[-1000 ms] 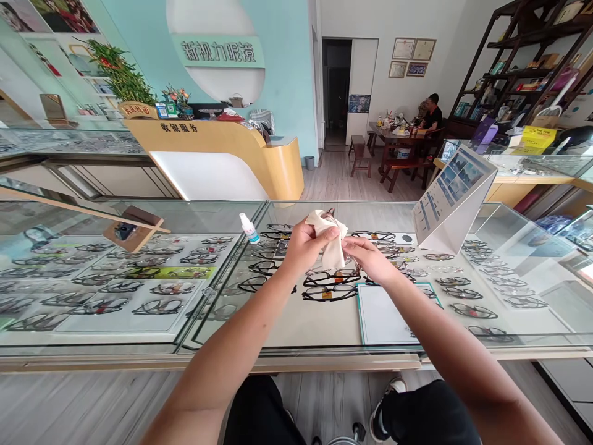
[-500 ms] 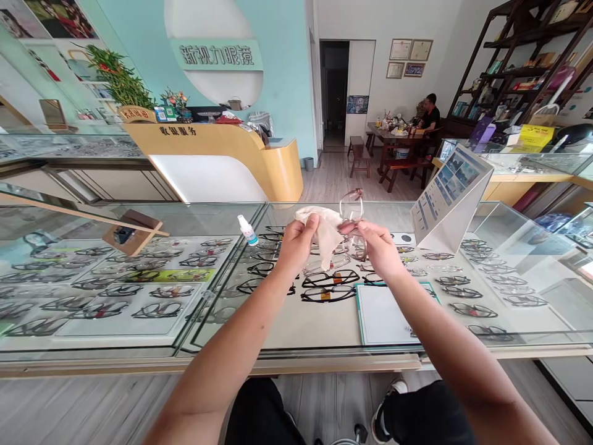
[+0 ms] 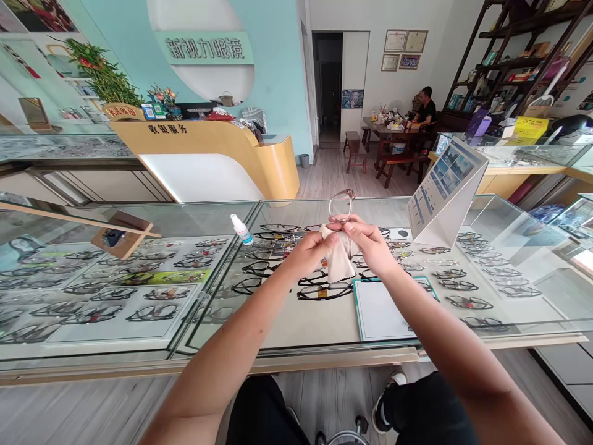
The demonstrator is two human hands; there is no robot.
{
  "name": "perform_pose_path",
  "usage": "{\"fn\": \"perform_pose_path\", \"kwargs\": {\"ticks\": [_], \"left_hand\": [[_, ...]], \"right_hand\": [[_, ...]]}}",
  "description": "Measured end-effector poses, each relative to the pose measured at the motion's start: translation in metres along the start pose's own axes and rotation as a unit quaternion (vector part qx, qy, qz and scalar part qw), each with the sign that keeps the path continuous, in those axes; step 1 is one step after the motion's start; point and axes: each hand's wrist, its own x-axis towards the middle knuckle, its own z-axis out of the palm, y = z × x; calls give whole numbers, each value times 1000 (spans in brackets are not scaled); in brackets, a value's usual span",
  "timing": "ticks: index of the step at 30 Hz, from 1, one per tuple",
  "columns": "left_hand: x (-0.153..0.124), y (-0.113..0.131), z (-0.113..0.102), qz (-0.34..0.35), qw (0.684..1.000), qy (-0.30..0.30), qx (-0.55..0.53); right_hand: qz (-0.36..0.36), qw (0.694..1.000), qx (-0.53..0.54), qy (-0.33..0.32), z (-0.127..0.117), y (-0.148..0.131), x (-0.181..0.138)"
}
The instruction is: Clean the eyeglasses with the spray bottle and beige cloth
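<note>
My left hand (image 3: 309, 253) pinches a cream cleaning cloth (image 3: 340, 262) that hangs down below my fingers. My right hand (image 3: 368, 242) is closed on a pair of glasses with a thin pinkish frame (image 3: 341, 204); one lens rim sticks up above my fingers. Both hands meet above the glass display counter (image 3: 296, 334), and the cloth touches the lower part of the glasses. A small white spray bottle (image 3: 241, 229) stands on the glass to the left of my hands.
Rows of eyeglass frames (image 3: 152, 290) lie under the glass. A white sheet with a teal edge (image 3: 384, 315) lies under my right forearm. An angled display card (image 3: 442, 191) stands at the right. A wooden mirror stand (image 3: 121, 233) sits left. A person (image 3: 424, 110) sits at a far table.
The hands first held cloth and glasses together, then parted with the glasses lifted free of the cloth. Now they are together again, the cloth hanging lower against the glasses.
</note>
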Motion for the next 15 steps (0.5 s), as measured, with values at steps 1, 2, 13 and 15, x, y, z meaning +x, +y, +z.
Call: {"fn": "perform_pose_path", "kwargs": {"ticks": [1,2,13,15], "left_hand": [[0,-2,2,-3,1000,0,-6],[0,-5,3,-7,1000,1,-14],[1,-12,11,-40,994,27,-102],[1,-11,12,-39,993,23,-112]], "right_hand": [[0,1000,-3,-9,1,0,0],[-3,1000,-6,-15,2,1,-1],[-9,999,-8,-40,4,9,-1],[-10,999,-6,-35,5,9,-1]]}}
